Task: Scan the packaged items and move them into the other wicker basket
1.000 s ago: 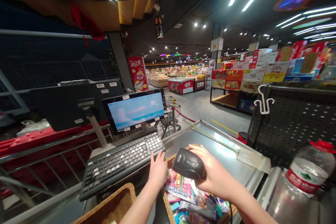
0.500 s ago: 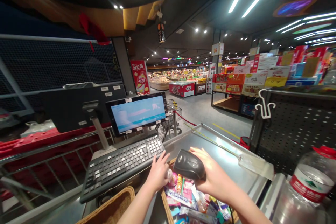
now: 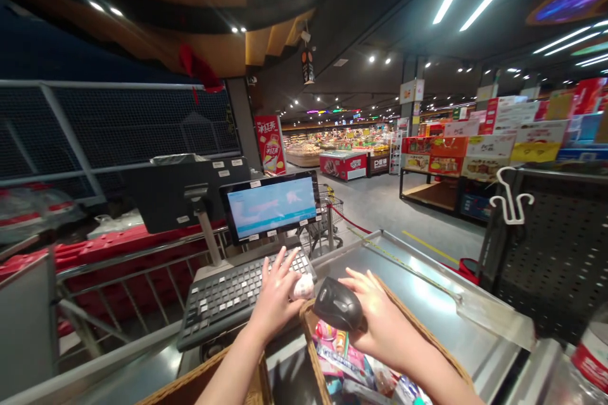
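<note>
My left hand (image 3: 277, 294) is over the right end of the black keyboard (image 3: 232, 288), fingers spread upward. Between its thumb and forefinger is a small round whitish item (image 3: 303, 286); its exact kind does not show. A black barcode scanner (image 3: 338, 305) sits in my right hand (image 3: 382, 316), its head turned left toward that item. Both are above a wicker basket (image 3: 311, 354) filled with small colourful packaged goods (image 3: 346, 364). My right palm hides the scanner's handle.
A lit monitor (image 3: 270, 205) stands behind the keyboard. At lower left is another wicker basket (image 3: 209, 383). The metal counter (image 3: 427, 278) extends to the right, with a white hook (image 3: 512, 196) on a black perforated panel and a large bottle (image 3: 589, 361).
My left hand has lifted with the round item, its fingers now over the keyboard. The scanner stays beside the item. The whole view has shifted, moving the scene rightward.
</note>
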The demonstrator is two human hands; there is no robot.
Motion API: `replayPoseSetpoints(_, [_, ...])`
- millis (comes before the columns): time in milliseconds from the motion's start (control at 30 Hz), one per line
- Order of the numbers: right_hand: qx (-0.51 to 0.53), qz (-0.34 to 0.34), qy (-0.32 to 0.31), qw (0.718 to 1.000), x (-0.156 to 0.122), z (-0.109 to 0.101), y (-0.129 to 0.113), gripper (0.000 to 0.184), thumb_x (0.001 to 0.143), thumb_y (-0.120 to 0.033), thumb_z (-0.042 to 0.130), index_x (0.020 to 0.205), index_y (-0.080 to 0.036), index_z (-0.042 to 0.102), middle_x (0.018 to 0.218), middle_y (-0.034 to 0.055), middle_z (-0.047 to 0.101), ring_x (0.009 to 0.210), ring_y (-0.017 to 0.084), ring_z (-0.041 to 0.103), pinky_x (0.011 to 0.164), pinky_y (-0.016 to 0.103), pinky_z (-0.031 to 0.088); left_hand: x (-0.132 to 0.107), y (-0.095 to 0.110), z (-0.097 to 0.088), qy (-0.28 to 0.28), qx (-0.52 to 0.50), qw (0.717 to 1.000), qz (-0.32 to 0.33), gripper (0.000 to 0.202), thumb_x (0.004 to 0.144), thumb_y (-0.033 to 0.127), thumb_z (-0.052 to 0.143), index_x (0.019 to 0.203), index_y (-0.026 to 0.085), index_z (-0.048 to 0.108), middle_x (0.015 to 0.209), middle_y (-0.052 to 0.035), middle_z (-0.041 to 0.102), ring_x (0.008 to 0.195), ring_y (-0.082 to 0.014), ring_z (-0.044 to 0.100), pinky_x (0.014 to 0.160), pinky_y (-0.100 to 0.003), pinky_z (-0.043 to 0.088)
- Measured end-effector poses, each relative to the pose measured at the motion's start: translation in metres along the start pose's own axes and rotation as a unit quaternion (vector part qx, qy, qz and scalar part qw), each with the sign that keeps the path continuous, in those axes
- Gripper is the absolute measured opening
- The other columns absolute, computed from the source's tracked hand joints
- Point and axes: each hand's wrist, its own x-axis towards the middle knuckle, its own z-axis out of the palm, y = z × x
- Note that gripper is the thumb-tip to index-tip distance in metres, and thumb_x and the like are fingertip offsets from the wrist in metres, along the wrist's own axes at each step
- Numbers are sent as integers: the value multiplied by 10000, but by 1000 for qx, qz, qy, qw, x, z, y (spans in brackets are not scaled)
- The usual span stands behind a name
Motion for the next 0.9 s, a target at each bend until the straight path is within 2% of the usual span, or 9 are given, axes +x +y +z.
replayPoseSetpoints(167, [-2, -21, -19, 1000, 3, 2, -18, 515, 672, -186, 587, 1177, -257, 659, 1310, 85, 617, 1403, 353, 367, 1177, 636, 128, -7, -7, -22, 22, 15, 1000, -7, 198, 771, 244, 657, 962, 229, 607, 1562, -103, 355, 1486, -350, 168, 1144, -692, 86])
replayPoseSetpoints(267, [1, -33, -25, 999, 4, 4, -26, 524, 632, -145, 570, 1137, -240, 672, 1264, 91, 639, 1405, 351, 366, 1182, 629, 116, -14, -11, -31, 29, 22, 999, -17, 201, 772, 227, 649, 968, 229, 603, 1560, -107, 358, 1485, -341, 178, 1146, -684, 100])
replayPoseSetpoints(367, [11, -41, -26, 999, 3, 7, -32, 469, 648, -169, 581, 1102, -233, 680, 1237, 92, 649, 1399, 356, 375, 1179, 628, 126, -22, -15, -37, 37, 27, 999, -25, 199, 769, 205, 642, 962, 232, 599, 1554, -106, 368, 1483, -335, 191, 1145, -684, 104])
replayPoseSetpoints(500, [17, -53, -26, 998, 4, 13, -39, 540, 654, -165, 576, 1181, -251, 657, 1259, 82, 641, 1399, 353, 375, 1175, 636, 131, -35, -21, -45, 39, 34, 998, -39, 201, 770, 208, 643, 964, 232, 600, 1554, -109, 368, 1484, -339, 188, 1143, -685, 114])
replayPoseSetpoints(733, [12, -70, -36, 997, 6, 27, -56, 644, 640, -150, 559, 1265, -296, 611, 1324, 58, 605, 1408, 323, 368, 1183, 619, 137, -64, -29, -63, 25, 40, 997, -69, 201, 769, 201, 643, 965, 231, 611, 1553, -112, 370, 1476, -348, 211, 1138, -691, 125])
replayPoseSetpoints(900, [10, -87, -49, 995, 10, 41, -69, 652, 611, -127, 551, 1242, -277, 624, 1334, 61, 597, 1417, 320, 354, 1191, 608, 130, -95, -40, -74, 14, 53, 995, -88, 199, 765, 211, 650, 960, 235, 620, 1547, -114, 380, 1469, -350, 230, 1142, -688, 117])
